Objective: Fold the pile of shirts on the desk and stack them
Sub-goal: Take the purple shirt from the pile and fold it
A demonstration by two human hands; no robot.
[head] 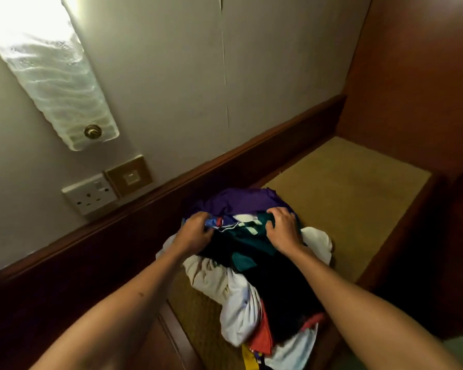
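— Two hands on the pile (251,268), am I right?

— Yes. Your left hand (195,231) has its fingers curled into a blue and red bit of cloth at the pile's far left side. Your right hand (284,227) has its fingers bent over a teal shirt (249,233), gripping it near the pile's far right side.

— Where does the pile sit?

— On the desk (345,198), heaped along the left edge, from the near edge up to about the middle. It is unfolded, all crumpled together.

— What is in it?

— A purple shirt (241,200) lies at the far end, just past your knuckles. Black cloth (278,297) runs down the middle between your forearms. White cloth (238,300) spills out on the left, and more white shows behind your right wrist. Something red (262,335) pokes out close to the near edge.

— And the far right corner?

— Tan surface only, well apart from the pile.

— Anything on the wall?

— A socket (90,194) and a brass switch (129,175), beside each other, above the wooden rail (225,166) behind the desk.
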